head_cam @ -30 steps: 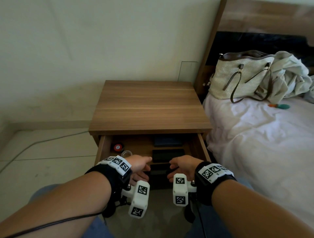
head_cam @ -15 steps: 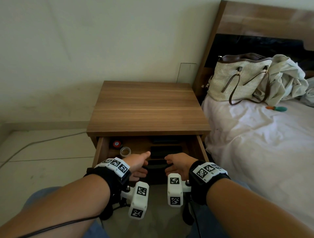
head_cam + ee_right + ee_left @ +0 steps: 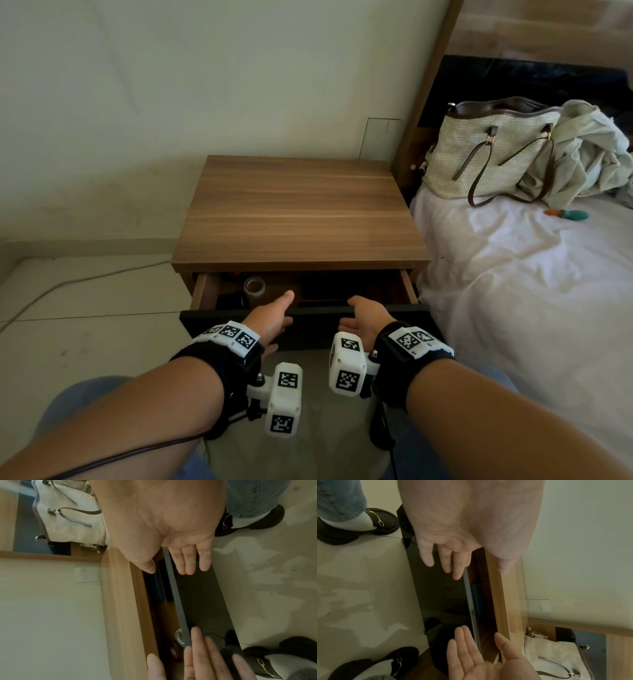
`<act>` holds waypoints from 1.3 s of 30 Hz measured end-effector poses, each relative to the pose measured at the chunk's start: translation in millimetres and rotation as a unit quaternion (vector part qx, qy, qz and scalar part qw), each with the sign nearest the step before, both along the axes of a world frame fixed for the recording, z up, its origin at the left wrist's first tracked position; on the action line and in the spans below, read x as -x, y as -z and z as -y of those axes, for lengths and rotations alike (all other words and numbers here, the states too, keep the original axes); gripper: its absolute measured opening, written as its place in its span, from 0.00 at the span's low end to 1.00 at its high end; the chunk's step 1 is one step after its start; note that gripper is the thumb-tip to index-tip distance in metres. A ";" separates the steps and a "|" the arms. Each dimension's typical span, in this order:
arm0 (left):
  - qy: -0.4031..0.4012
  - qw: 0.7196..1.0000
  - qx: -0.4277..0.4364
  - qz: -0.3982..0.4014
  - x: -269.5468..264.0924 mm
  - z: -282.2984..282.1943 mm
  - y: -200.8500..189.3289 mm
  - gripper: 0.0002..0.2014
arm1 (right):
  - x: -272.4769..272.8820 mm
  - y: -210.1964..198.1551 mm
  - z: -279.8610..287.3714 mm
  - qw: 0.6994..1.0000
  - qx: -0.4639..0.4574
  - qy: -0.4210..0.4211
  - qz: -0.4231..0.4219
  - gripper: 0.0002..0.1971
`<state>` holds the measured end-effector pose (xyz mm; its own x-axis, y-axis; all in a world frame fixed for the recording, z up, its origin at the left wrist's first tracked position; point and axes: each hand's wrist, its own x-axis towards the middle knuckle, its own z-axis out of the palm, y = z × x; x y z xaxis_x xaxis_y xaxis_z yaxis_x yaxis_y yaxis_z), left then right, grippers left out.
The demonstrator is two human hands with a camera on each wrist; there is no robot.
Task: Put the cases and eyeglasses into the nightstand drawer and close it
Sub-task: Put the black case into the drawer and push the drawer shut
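The wooden nightstand [image 3: 298, 212] has its drawer partly open, and the drawer's dark front panel [image 3: 212, 318] faces me. My left hand [image 3: 270, 318] and right hand [image 3: 363, 318] lie flat on that panel with straight fingers, thumbs over its top edge. In the right wrist view, a blue case [image 3: 155, 586] and a black case [image 3: 167, 585] lie in the narrow gap behind the panel [image 3: 202, 595]. The blue case [image 3: 475, 596] also shows in the left wrist view. The nightstand top hides the rest of the drawer's inside, and I see no eyeglasses.
A clear tape roll [image 3: 254, 285] and a red round item [image 3: 174, 651] lie in the drawer's left part. The bed [image 3: 513, 291] stands close on the right with a woven handbag [image 3: 486, 150] on it. A cable [image 3: 85, 281] runs over the floor on the left. My shoes [image 3: 359, 524] stand below the drawer.
The drawer has slid inward under both hands, so much less of its inside shows. Both hands moved forward with the front panel.
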<state>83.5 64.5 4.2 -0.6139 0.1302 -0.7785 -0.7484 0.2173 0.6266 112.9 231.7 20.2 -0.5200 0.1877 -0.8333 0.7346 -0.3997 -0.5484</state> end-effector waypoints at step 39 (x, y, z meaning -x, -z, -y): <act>-0.090 0.993 -0.072 -0.038 63.3 -15.1 -2.3 0.38 | 75.0 -0.6 -11.4 0.998 0.013 0.033 -0.060 0.30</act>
<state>20.2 79.6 6.5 -0.6933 0.1201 -0.7106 -0.7167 -0.0118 0.6973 38.0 243.1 20.8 -0.6030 0.2044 -0.7711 0.6359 -0.4605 -0.6193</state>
